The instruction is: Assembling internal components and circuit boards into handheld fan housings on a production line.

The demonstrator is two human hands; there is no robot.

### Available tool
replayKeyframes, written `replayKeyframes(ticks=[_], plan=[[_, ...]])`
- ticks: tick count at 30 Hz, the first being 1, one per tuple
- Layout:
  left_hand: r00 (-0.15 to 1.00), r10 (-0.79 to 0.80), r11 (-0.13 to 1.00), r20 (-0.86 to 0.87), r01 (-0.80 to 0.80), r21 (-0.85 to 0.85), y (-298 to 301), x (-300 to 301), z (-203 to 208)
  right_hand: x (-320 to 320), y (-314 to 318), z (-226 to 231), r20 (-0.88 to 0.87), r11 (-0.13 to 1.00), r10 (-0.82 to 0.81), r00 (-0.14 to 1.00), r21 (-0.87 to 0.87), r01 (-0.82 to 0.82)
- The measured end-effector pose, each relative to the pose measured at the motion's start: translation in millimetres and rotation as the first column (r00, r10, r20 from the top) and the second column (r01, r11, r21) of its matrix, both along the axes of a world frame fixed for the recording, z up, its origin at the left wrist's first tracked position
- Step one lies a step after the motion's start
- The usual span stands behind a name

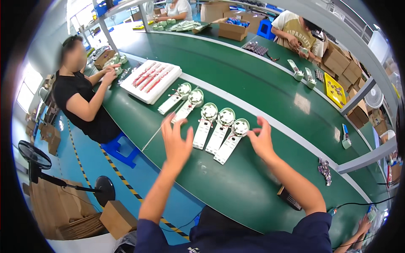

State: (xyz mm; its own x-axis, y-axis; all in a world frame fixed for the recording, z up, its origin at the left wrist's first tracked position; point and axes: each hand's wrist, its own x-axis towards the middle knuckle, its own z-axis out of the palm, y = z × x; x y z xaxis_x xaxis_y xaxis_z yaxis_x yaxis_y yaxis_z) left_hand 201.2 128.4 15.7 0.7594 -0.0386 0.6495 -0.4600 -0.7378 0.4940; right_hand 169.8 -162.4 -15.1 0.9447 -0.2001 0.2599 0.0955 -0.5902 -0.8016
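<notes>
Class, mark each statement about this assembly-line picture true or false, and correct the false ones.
1. Five white devices lie in a row on the green belt. True.
2. The left hand grips a device. False: it is open, holding nothing.
3. The right hand is nearest the rightmost device. True.
4. The white tray is bare. False: it holds rows of red parts.
5. A yellow tray sits at the belt's far right. True.

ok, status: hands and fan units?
Left hand open, empty. Right hand open, at last of five fan units, touch unclear. Belt bare near them.
</notes>
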Motion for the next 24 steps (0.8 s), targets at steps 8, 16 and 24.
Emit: replayKeyframes(ticks=[8, 16, 24], plan=[[0.908, 0.140, 0.879, -0.395, 0.070, 0.472, 59.7, 113.2, -8.3, -24.8, 49.3, 7.7, -0.487, 0.462, 0.214, 0.847, 0.814, 0.352], [0.896, 0.165, 0.836, -0.412, 0.095, 0.541, 46.7, 120.1, -12.6, -10.1, 68.9, 5.0, -0.473, 0.497, 0.094, 0.876, 0.785, 0.370], [0.920, 0.061, 0.936, -0.387, 0.082, 0.343, 37.1, 126.8, -36.8, -17.5, 52.5, -12.1, -0.367, 0.451, -0.008, 0.930, 0.829, 0.331]])
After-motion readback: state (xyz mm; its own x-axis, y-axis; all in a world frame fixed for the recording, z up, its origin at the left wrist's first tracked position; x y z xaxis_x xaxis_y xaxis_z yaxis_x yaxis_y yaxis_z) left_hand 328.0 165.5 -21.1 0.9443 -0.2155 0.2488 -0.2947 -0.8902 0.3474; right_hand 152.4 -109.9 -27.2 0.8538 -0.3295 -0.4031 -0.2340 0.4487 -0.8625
